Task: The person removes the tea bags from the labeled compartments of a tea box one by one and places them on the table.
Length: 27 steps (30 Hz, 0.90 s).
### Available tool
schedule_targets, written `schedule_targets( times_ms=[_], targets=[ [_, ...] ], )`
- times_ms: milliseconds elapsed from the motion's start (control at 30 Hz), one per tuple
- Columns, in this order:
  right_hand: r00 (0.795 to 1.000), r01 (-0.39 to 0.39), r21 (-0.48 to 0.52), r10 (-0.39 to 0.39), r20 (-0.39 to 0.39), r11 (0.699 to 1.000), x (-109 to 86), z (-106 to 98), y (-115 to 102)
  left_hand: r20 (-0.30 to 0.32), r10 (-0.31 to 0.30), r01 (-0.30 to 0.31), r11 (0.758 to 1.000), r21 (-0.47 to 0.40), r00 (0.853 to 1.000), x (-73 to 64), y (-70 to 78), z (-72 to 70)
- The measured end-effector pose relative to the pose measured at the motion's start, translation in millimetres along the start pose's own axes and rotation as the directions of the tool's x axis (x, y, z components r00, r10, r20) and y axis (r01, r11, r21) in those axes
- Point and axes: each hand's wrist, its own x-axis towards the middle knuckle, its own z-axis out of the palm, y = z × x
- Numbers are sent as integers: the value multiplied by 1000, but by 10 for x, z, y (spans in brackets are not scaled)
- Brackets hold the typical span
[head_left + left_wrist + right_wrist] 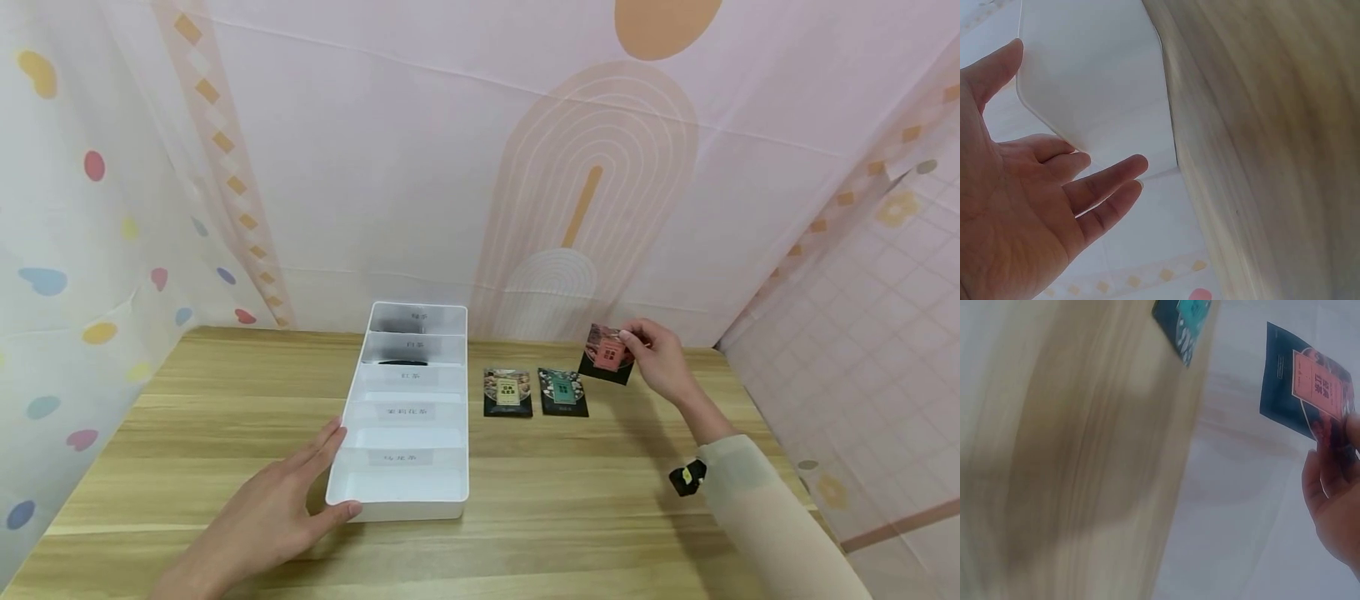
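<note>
My right hand [660,362] pinches a black tea sachet with a red label [608,354] by its corner, raised off the table at the back right. In the right wrist view the sachet [1307,384] is tilted, its label facing the camera. My left hand [273,500] rests at the near left corner of a white divided box [405,510], thumb on the front edge and fingers along the side. The left wrist view has these fingers spread loosely against the box wall [1094,81]. Printed labels mark the box's compartments; dark items sit in the far ones.
Two more sachets, one with a yellow label [507,392] and one with a green label [563,392], lie side by side right of the box. The wooden table [555,517] ends at a patterned cloth backdrop [420,167]. A black device [687,477] is strapped at the right wrist.
</note>
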Motion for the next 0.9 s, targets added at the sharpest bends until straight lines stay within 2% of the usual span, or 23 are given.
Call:
schedule_targets(
  times_ms=[133,400,633,900],
  targets=[
    [1000,0,-5,0,13,1000,-7,-31,92,-3,2,-2,1000,1,1000,0,-1,0],
    [998,-52,-9,53,44,999,-17,-55,198,1,-6,6,1000,-4,1000,-13,-5,5],
    [985,-132,-31,134,110,991,-26,-46,302,-4,1,-1,1000,0,1000,-12,-8,3],
    [977,-145,-51,151,150,988,-32,-12,434,5,-9,9,1000,-2,1000,-10,-1,-2]
  ],
)
